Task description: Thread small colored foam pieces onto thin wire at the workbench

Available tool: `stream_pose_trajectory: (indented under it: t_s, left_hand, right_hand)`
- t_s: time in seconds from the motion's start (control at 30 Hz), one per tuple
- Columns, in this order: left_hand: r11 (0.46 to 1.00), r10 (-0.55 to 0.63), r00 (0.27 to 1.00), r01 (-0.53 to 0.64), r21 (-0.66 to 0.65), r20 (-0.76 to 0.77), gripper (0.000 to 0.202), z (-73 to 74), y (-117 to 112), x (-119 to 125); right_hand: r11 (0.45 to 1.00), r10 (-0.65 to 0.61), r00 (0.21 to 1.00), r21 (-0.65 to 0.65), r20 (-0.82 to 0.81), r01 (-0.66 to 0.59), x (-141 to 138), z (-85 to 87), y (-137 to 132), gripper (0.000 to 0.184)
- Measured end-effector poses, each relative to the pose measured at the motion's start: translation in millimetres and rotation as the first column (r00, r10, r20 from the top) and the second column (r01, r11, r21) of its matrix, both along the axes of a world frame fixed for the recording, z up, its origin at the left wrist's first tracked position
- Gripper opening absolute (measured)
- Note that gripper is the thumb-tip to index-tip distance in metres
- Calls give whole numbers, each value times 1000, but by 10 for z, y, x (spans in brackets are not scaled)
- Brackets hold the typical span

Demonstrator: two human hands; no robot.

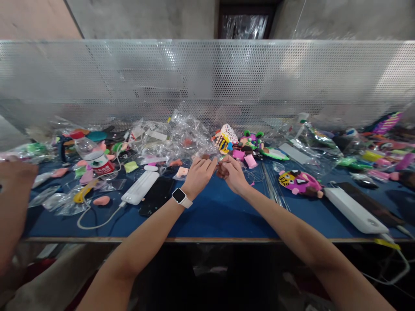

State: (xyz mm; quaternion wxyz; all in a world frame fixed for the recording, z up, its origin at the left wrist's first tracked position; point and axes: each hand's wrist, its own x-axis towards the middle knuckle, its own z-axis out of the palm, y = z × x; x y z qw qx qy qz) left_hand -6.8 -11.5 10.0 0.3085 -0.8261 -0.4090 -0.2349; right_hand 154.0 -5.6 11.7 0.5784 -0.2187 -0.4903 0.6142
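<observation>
Over the blue table, my left hand (198, 176), with a white smartwatch (182, 197) on its wrist, meets my right hand (234, 176) fingertip to fingertip. My right fingers are pinched on a small brown lump of what looks like modelling clay (221, 171). The fingers of my left hand are drawn together against it, and whatever lies inside them is hidden. Just behind the hands sits a clay cupcake figure (225, 139) with a sprinkled white top and yellow-striped body. Pink clay packets (250, 161) and a green-eared clay figure (252, 140) are right of it.
Crumpled clear bags (181, 134) pile along a perforated metal screen (207, 77). To the left are a bottle (99, 162), a white power bank (140, 188) with cable and a black phone (158, 196). A pink clay figure (300, 183) and another power bank (355, 210) lie right. Another person's arm (14, 203) enters left.
</observation>
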Motion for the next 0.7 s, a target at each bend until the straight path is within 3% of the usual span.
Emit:
stream_pose_trajectory:
  t_s: [0.7]
  left_hand:
    - [999,-39,999,39,2,20,33,30,-12,1]
  right_hand:
    - [995,-60,993,88,97,52,15,-114,89,11]
